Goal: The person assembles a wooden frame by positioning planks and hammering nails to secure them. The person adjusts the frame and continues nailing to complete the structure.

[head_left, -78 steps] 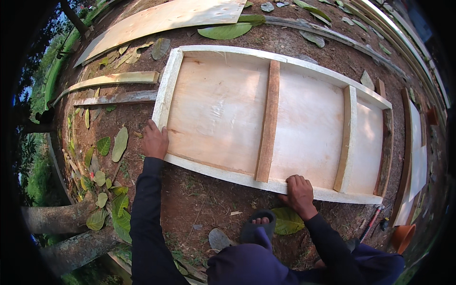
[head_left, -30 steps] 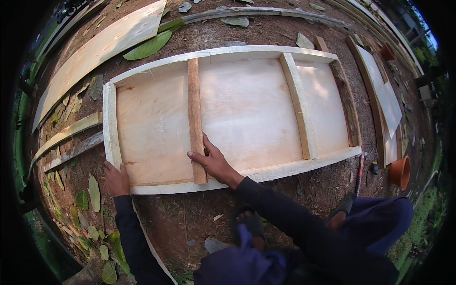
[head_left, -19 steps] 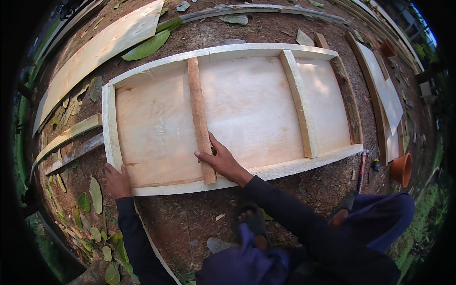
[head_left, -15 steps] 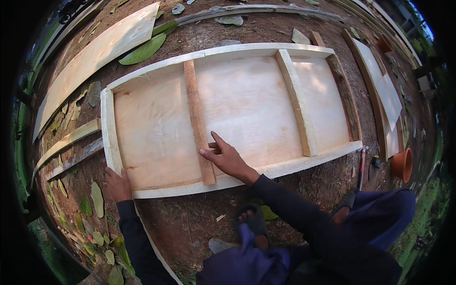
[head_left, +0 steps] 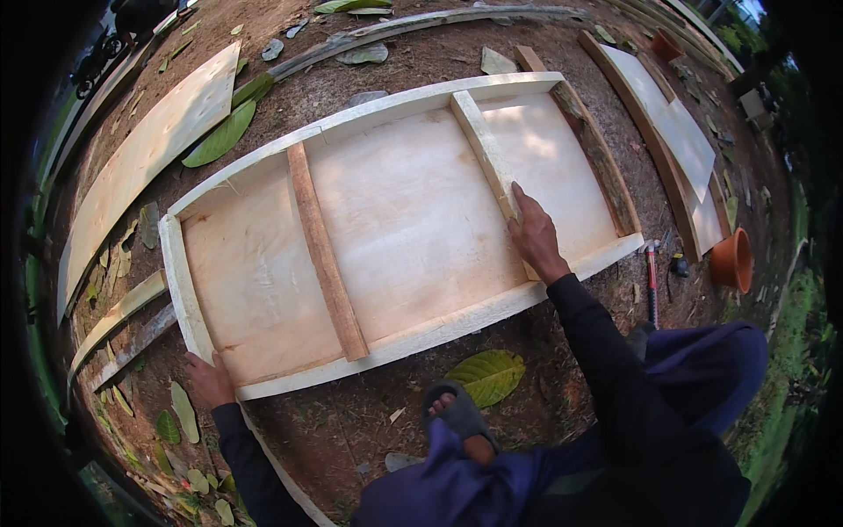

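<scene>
Your left hand touches the near-left corner of the wooden frame, grip unclear | frame lies before you, open side up | your right hand lies over its pale crossbar (pinching or merely resting, I cannot tell) | beyond, far left, a plywood sheet

You find no readable text, label, number or sign, only faint, illegible marks on the pale flat plywood panel inside the whitish rectangular wooden frame.
</scene>
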A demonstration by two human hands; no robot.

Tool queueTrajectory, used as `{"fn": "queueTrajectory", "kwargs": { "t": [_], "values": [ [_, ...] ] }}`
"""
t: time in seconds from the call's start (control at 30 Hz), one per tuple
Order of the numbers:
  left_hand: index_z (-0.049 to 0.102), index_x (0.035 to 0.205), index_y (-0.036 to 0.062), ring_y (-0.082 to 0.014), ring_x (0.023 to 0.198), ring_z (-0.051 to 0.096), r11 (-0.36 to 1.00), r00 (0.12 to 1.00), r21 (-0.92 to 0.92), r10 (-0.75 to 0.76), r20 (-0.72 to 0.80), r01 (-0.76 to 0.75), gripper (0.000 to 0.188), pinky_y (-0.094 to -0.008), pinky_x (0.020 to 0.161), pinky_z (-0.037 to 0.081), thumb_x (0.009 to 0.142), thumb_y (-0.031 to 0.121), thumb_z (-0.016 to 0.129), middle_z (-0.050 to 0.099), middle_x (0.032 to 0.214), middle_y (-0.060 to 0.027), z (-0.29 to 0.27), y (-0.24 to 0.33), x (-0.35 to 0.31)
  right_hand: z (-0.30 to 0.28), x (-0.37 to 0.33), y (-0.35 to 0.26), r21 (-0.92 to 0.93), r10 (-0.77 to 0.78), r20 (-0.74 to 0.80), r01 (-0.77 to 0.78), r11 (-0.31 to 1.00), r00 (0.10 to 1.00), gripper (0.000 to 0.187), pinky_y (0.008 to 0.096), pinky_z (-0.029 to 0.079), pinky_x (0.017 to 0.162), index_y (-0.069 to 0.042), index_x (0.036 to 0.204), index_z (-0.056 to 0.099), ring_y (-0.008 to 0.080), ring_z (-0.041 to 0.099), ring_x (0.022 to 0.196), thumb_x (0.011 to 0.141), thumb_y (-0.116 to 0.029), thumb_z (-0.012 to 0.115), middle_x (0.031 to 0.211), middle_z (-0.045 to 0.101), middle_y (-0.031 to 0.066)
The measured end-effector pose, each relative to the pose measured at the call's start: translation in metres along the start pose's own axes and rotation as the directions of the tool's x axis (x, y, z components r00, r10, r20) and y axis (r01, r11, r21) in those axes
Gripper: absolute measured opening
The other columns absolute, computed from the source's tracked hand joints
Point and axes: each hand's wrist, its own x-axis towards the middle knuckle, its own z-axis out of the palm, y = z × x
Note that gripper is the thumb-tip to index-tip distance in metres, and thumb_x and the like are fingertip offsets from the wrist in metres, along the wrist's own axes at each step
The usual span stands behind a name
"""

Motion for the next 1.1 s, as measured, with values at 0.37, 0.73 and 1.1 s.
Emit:
{"fn": "queueTrajectory", "kwargs": {
  "t": [0.37, 0.73, 1.1],
  "values": [
    [0.042, 0.145, -0.0042, -0.0464, 0.103, 0.067, 1.0, 0.996, -0.007, -0.011, 0.092, 0.012, 0.071, -0.0526, 0.086, 0.056, 0.097, 0.044, 0.062, 0.06, 0.124, -0.0304, -0.024, 0.019, -0.002, 0.026, -0.015, -0.036, -0.027, -0.079, -0.16, 0.076, 0.997, 0.984, 0.057, 0.0537, 0.053, 0.091, -0.004, 0.146, 0.051, 0.0493, 0.063, 0.104, 0.09, -0.01, 0.058, 0.12, 0.06, 0.0333],
    [0.039, 0.148, -0.0053, -0.0448, 0.1, 0.067, 1.0, 1.0, -0.012, 0.007, 0.026, -0.007, 0.074, -0.0537, 0.084, 0.055, 0.097, 0.043, 0.062, 0.062, 0.121, -0.028, -0.009, 0.006, -0.004, 0.031, -0.012, -0.038, -0.04, 0.045, -0.07, -0.048, 0.998, 0.997, 0.062, 0.0504, 0.049, 0.103, -0.004, 0.15, 0.048, 0.0492, 0.059, 0.119, 0.091, -0.011, 0.063, 0.13, 0.059, 0.0347],
    [0.042, 0.147, -0.0065, -0.0418, 0.102, 0.067, 0.999, 0.998, -0.025, -0.039, 0.039, 0.04, 0.075, -0.0506, 0.084, 0.057, 0.095, 0.044, 0.064, 0.061, 0.118, -0.026, -0.02, 0.012, -0.003, 0.033, -0.01, -0.048, -0.1, 0.04, -0.017, -0.042, 0.994, 0.999, 0.062, 0.0499, 0.052, 0.098, -0.002, 0.151, 0.044, 0.0477, 0.061, 0.115, 0.091, -0.009, 0.057, 0.127, 0.057, 0.0322]
  ]
}}
